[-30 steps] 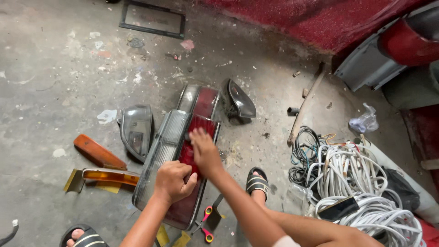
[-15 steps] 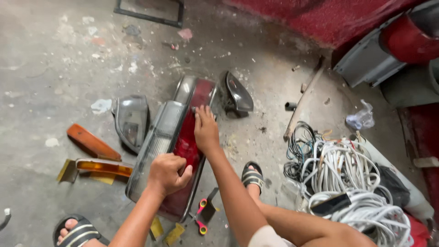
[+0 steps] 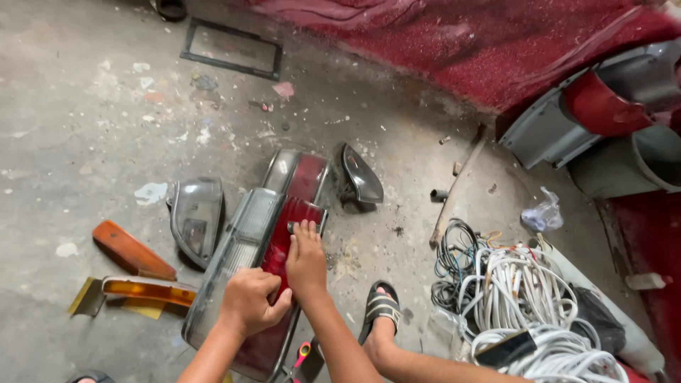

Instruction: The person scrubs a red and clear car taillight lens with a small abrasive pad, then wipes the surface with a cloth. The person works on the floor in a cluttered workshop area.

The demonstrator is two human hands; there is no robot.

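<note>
Pressing flat, the right hand point(image 3: 306, 257) lay open on the red tail lamp point(image 3: 259, 269) at lower centre; the left hand point(image 3: 248, 301) was clenched against it. Rigid, brittle plastic, best gripped by its edges.

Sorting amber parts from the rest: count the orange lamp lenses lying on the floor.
2. One plain orange lens lies left of the grey lamp housing. A second, longer amber lens lies just below it, beside the long tail lamp. Others may be hidden under it.
</note>
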